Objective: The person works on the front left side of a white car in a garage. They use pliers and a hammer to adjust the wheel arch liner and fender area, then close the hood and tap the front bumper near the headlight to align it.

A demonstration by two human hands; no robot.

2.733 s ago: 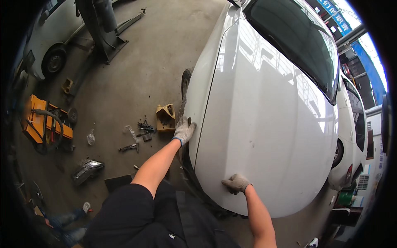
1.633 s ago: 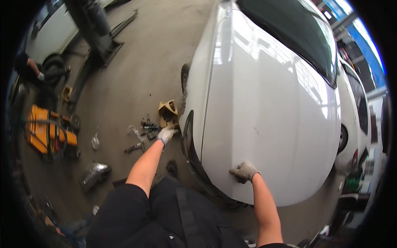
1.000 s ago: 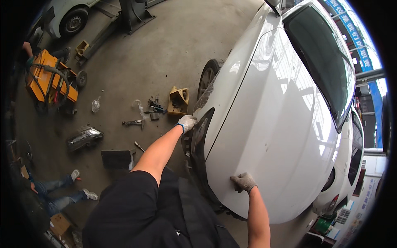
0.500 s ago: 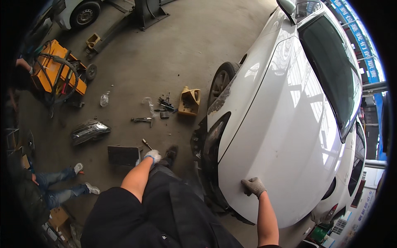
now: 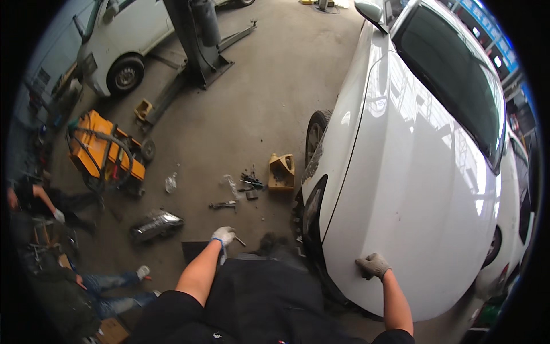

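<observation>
My left hand (image 5: 224, 235), in a pale work glove with a blue cuff, is closed around a slim metal hand tool (image 5: 240, 241) that pokes out at its right; the tool's exact kind is too small to tell. My right hand (image 5: 373, 265), in a grey glove, has curled fingers at the front part of the white car's hood (image 5: 395, 229). Whether it rests on the hood or hovers just over it is unclear, and its palm side is hidden. Below the hood's left edge, the headlight opening (image 5: 314, 221) shows dark.
On the floor lie a removed headlight (image 5: 156, 226), a hammer (image 5: 223, 204), several small tools (image 5: 251, 182) and a cut-open yellow jug (image 5: 281, 172). An orange wheeled machine (image 5: 103, 149) with hoses stands left. Two people are at lower left. A lift post (image 5: 200, 51) stands behind.
My view has tilted up and shifted left, so the scene sits lower and farther right. The tool in my left hand has swung from the hand's left side to its right. My right hand stays at the hood.
</observation>
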